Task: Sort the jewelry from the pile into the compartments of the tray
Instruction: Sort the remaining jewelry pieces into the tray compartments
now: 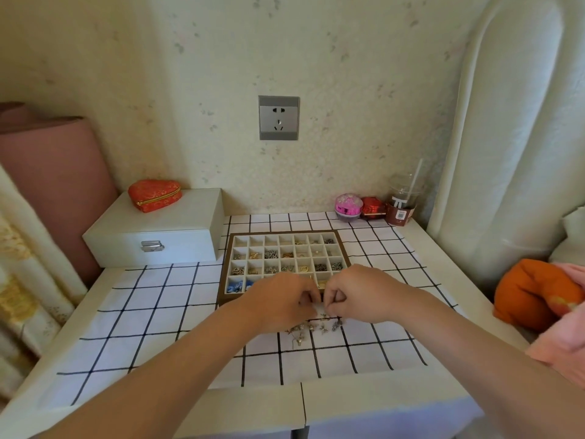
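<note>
A brown tray (228, 245) with many small cream compartments lies on the checked cloth in the middle of the table; several compartments hold silver, gold and blue pieces. A small pile of jewelry (311, 329) lies on the cloth just in front of the tray. My left hand (278, 299) and my right hand (357, 293) meet, fingers curled, above the pile and over the tray's front edge. Their fingertips pinch together around something tiny that I cannot make out. The tray's front row is partly hidden by both hands.
A white latched box (158, 236) with a red heart-shaped case (154, 194) on top stands left of the tray. At the back right are a pink round box (348, 206), a red box (373, 206) and a plastic cup with a straw (402, 201). An orange cushion (531, 293) lies at the right.
</note>
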`<control>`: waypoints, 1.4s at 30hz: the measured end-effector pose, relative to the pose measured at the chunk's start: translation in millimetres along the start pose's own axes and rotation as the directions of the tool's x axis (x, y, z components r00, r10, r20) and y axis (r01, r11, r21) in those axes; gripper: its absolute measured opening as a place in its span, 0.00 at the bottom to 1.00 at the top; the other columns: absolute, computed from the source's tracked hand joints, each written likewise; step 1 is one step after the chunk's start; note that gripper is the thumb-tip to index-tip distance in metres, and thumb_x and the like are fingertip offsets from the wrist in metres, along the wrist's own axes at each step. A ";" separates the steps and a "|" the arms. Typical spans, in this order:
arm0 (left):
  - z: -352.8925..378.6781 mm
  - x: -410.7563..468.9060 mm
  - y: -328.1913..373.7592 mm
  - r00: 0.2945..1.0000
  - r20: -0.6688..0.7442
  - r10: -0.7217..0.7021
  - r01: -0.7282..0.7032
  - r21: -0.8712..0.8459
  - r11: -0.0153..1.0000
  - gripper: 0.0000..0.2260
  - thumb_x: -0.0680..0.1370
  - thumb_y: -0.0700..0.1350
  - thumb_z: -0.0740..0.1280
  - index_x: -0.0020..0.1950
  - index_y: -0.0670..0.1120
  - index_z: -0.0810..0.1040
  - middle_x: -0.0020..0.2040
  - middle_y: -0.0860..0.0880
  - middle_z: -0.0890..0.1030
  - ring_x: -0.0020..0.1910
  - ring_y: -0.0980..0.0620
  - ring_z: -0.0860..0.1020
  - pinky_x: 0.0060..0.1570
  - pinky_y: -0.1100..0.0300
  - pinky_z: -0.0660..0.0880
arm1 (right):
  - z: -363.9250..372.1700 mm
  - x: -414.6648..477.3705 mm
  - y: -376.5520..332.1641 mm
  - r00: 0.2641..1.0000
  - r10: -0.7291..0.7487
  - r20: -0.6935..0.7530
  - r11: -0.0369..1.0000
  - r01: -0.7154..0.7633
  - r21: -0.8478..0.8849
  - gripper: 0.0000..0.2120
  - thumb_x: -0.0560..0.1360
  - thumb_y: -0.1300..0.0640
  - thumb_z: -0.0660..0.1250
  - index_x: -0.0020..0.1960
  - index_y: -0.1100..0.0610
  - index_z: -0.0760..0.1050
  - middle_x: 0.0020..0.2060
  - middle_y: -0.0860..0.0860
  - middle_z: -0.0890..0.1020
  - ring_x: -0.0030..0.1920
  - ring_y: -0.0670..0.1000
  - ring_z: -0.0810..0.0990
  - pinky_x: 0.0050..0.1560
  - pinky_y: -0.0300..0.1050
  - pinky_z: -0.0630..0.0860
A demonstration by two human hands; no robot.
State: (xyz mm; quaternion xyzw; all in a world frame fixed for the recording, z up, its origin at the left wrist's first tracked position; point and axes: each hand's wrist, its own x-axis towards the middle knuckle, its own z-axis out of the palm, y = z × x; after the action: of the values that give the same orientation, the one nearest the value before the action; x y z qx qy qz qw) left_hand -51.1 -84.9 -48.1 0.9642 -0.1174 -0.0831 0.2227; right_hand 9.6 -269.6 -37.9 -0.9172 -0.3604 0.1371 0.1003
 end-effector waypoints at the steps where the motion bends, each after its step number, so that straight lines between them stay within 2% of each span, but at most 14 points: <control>1: 0.2 1.2 0.8 1.000 -0.020 -0.015 0.014 -0.048 0.999 0.09 0.77 0.48 0.68 0.56 0.53 0.81 0.47 0.56 0.83 0.47 0.58 0.80 0.52 0.55 0.79 | -2.6 0.4 0.4 1.000 0.007 -0.013 1.000 -0.006 0.025 0.03 0.76 0.51 0.70 0.45 0.47 0.82 0.31 0.38 0.79 0.35 0.38 0.77 0.41 0.40 0.75; 4: -0.4 5.0 5.3 0.992 -0.077 -0.096 0.070 -0.287 0.955 0.06 0.75 0.48 0.72 0.51 0.52 0.82 0.45 0.54 0.83 0.44 0.56 0.81 0.50 0.57 0.80 | -8.9 2.7 2.4 0.997 0.030 -0.070 0.993 -0.022 0.117 0.04 0.75 0.53 0.71 0.43 0.45 0.81 0.31 0.40 0.81 0.33 0.38 0.77 0.36 0.36 0.72; 7: -4.0 7.5 9.2 0.966 -0.122 -0.228 0.134 -0.518 0.845 0.06 0.73 0.47 0.75 0.48 0.50 0.82 0.42 0.51 0.84 0.37 0.58 0.80 0.41 0.64 0.78 | -11.5 6.2 3.3 0.985 0.063 -0.159 0.961 -0.016 0.278 0.02 0.74 0.54 0.73 0.44 0.47 0.84 0.35 0.44 0.84 0.36 0.41 0.81 0.40 0.40 0.79; 11: -15.0 6.7 9.8 0.921 -0.149 -0.359 0.145 -0.726 0.672 0.06 0.74 0.43 0.75 0.48 0.46 0.82 0.39 0.50 0.84 0.29 0.59 0.78 0.28 0.71 0.71 | -15.0 13.8 -3.0 0.964 0.083 -0.254 0.875 0.051 0.481 0.02 0.76 0.56 0.72 0.46 0.50 0.83 0.37 0.47 0.84 0.29 0.43 0.79 0.33 0.40 0.76; 17: -41.9 13.2 6.3 0.856 -0.244 -0.456 0.046 -0.842 0.537 0.05 0.73 0.43 0.76 0.48 0.47 0.84 0.40 0.52 0.85 0.28 0.61 0.77 0.25 0.72 0.70 | -32.3 31.5 -13.3 0.951 0.220 -0.217 0.642 0.026 0.766 0.04 0.77 0.54 0.72 0.51 0.52 0.83 0.41 0.48 0.87 0.31 0.49 0.79 0.25 0.38 0.68; 23: -52.9 25.7 -8.6 0.870 -0.239 -0.431 0.030 -0.848 0.530 0.05 0.76 0.43 0.73 0.51 0.50 0.85 0.43 0.52 0.86 0.33 0.59 0.79 0.28 0.68 0.71 | -38.4 54.2 -13.8 0.939 0.282 -0.195 0.529 0.017 0.848 0.04 0.75 0.55 0.74 0.49 0.54 0.84 0.39 0.49 0.86 0.30 0.48 0.77 0.26 0.37 0.66; 25: -51.6 32.7 -16.6 0.873 -0.251 -0.419 0.042 -0.817 0.576 0.06 0.77 0.44 0.71 0.53 0.52 0.84 0.46 0.51 0.86 0.38 0.58 0.80 0.33 0.67 0.73 | -37.8 63.4 -10.7 0.927 0.291 -0.236 0.586 0.022 0.810 0.03 0.76 0.56 0.73 0.49 0.54 0.84 0.38 0.48 0.86 0.30 0.47 0.77 0.26 0.36 0.68; 26: -49.5 36.5 -22.0 0.872 -0.291 -0.395 0.050 -0.748 0.662 0.07 0.78 0.45 0.70 0.55 0.53 0.83 0.48 0.52 0.86 0.42 0.58 0.81 0.37 0.66 0.73 | -36.4 69.2 -7.9 0.917 0.294 -0.270 0.644 0.019 0.765 0.03 0.76 0.56 0.73 0.48 0.54 0.84 0.37 0.47 0.85 0.30 0.46 0.78 0.28 0.35 0.70; 28: -42.8 42.8 -34.2 0.886 -0.363 -0.289 0.100 -0.459 0.883 0.10 0.80 0.49 0.67 0.60 0.56 0.81 0.55 0.57 0.82 0.51 0.59 0.78 0.50 0.63 0.73 | -31.1 81.2 -0.9 0.897 0.276 -0.344 0.793 -0.011 0.609 0.02 0.76 0.54 0.73 0.45 0.50 0.84 0.37 0.44 0.84 0.34 0.41 0.80 0.37 0.37 0.75; 30: -34.6 47.3 -49.6 0.911 -0.366 -0.191 0.157 -0.120 0.980 0.12 0.80 0.50 0.65 0.63 0.58 0.79 0.62 0.56 0.79 0.60 0.55 0.74 0.61 0.54 0.72 | -22.8 94.1 6.4 0.897 0.245 -0.368 0.901 -0.070 0.429 0.03 0.76 0.51 0.73 0.43 0.45 0.84 0.39 0.41 0.84 0.42 0.40 0.81 0.48 0.43 0.78; 33: -25.0 52.4 -67.4 0.950 -0.289 -0.117 0.159 0.126 0.979 0.15 0.80 0.53 0.64 0.66 0.59 0.76 0.69 0.52 0.74 0.68 0.49 0.67 0.68 0.46 0.66 | -14.9 107.1 9.0 0.912 0.245 -0.328 0.950 -0.158 0.271 0.03 0.76 0.49 0.72 0.45 0.45 0.84 0.42 0.41 0.84 0.44 0.43 0.81 0.50 0.49 0.80; 36: -19.2 57.5 -75.6 0.967 -0.238 -0.089 0.131 0.166 0.977 0.18 0.80 0.56 0.62 0.70 0.59 0.73 0.70 0.52 0.72 0.70 0.48 0.66 0.69 0.44 0.65 | -11.7 115.5 6.8 0.925 0.178 -0.337 0.983 -0.153 0.099 0.04 0.76 0.48 0.72 0.46 0.45 0.85 0.45 0.40 0.78 0.47 0.46 0.80 0.48 0.47 0.78; 39: -18.2 60.2 -79.0 0.970 -0.227 -0.086 0.124 0.158 0.980 0.19 0.80 0.57 0.62 0.71 0.58 0.71 0.70 0.52 0.73 0.70 0.47 0.66 0.69 0.43 0.65 | -8.8 120.3 7.6 0.924 0.119 -0.363 0.993 -0.119 0.023 0.04 0.76 0.48 0.72 0.46 0.46 0.86 0.41 0.40 0.74 0.47 0.46 0.79 0.45 0.45 0.76; 42: -19.2 60.5 -79.1 0.970 -0.227 -0.092 0.129 0.155 0.980 0.20 0.80 0.57 0.62 0.72 0.57 0.70 0.72 0.51 0.71 0.72 0.48 0.64 0.71 0.44 0.63 | -3.4 123.2 13.1 0.925 0.065 -0.375 0.996 -0.081 -0.027 0.04 0.75 0.47 0.73 0.46 0.44 0.85 0.49 0.42 0.76 0.53 0.47 0.75 0.51 0.49 0.77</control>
State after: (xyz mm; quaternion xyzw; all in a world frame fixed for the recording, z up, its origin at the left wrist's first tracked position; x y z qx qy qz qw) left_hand 26.0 -23.8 -73.2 0.9879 -0.0448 0.0213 0.1471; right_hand 105.6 -194.5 -60.4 -0.9413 -0.3029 -0.0440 0.1428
